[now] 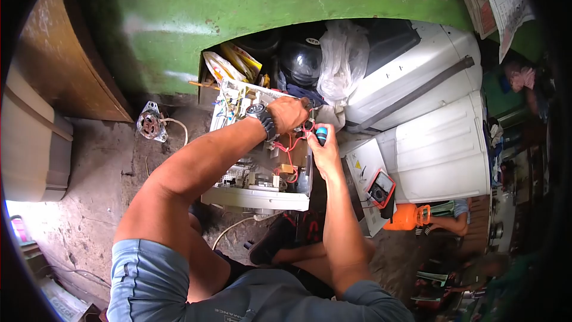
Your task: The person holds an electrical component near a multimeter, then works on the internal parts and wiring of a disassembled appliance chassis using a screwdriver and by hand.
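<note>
Hands (pixel 288 114) number two, the right (pixel 327 155) gripping one blue-and-black tool (pixel 322 136).

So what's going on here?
Someone is working bare-handed in an opened white appliance with its wiring exposed. The right hand grips a blue-and-black-handled tool, its tip not discernible. The left hand is at the appliance's far right corner, its grip unclear. A red-cased multimeter lies off to the right.
</note>
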Tool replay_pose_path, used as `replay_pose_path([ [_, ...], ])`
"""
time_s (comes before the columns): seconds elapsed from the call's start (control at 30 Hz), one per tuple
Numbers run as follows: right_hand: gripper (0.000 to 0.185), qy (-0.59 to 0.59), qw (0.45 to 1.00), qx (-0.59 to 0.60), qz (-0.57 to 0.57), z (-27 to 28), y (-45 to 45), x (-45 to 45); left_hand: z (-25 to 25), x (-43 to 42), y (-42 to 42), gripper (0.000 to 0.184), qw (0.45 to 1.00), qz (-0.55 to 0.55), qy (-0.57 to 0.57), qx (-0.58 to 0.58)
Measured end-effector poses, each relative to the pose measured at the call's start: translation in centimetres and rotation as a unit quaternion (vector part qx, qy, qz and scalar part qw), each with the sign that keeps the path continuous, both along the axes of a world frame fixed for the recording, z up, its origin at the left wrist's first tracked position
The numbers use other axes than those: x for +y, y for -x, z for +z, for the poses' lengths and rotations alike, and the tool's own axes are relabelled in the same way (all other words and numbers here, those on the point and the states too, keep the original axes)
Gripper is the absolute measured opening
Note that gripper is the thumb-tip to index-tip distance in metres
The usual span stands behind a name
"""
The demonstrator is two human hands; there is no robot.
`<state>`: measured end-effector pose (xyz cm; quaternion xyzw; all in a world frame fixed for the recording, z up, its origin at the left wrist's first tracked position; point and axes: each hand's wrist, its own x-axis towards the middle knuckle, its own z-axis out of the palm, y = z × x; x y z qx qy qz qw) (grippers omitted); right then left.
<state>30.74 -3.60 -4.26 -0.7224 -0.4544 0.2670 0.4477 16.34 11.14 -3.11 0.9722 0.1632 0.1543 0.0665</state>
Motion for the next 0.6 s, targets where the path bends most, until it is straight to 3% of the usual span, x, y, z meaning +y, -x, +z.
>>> replay_pose_path([
  [0.07,0.027,0.019,1.0,0.001,-0.001,0.7,0.4,-0.1,0.1,0.0,0.0,0.02,1.0,0.006,0.008,-0.004],
  [0.17,0.027,0.008,0.999,0.043,0.004,0.4,0.5,-0.1,0.1,-0.1,0.2,0.022,0.998,0.033,0.039,0.02],
  [0.37,0.034,-0.002,1.0,0.018,-0.001,-0.4,0.0,-0.1,0.2,0.0,0.5,0.021,0.996,0.055,0.066,0.004],
  [0.53,0.034,-0.012,1.0,0.007,-0.003,-0.4,0.1,0.0,-0.1,0.1,0.2,0.02,1.0,0.016,0.0,-0.009],
  [0.6,0.033,-0.002,1.0,0.028,-0.002,0.0,0.2,-0.1,0.0,0.1,0.1,0.026,0.999,0.012,0.008,0.043],
])
